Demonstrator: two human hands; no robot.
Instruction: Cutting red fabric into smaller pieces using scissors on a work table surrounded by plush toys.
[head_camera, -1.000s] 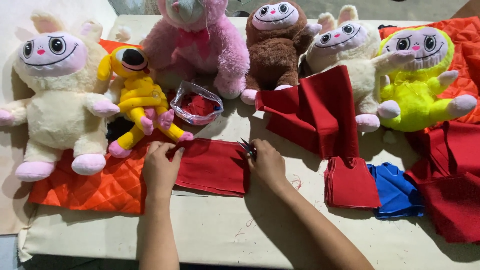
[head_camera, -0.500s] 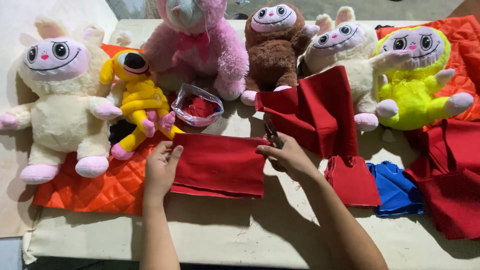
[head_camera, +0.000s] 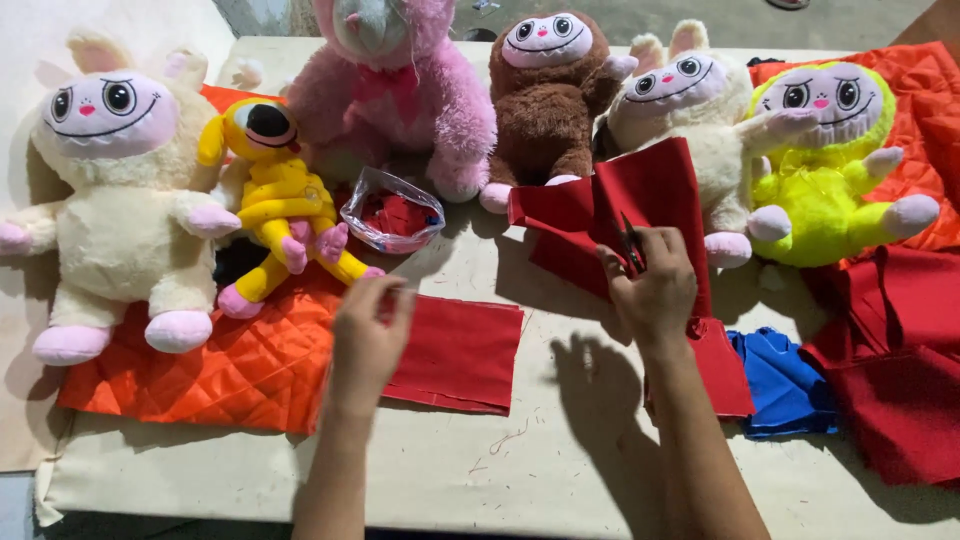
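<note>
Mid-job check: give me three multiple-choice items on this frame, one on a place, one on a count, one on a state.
1. Where does the flat red cloth lie?
A. between the two hands
B. on the pink toy
C. under the blue cloth

2. How many plush toys stand along the table's far side?
A. three
B. six
C. nine

3. What does the right hand hold?
A. nothing
B. a small dark tool
C. a bowl

Key: 1 A, it lies by the left hand; 2 B, six are in view; 3 B, dark blades stick out of the fist.
</note>
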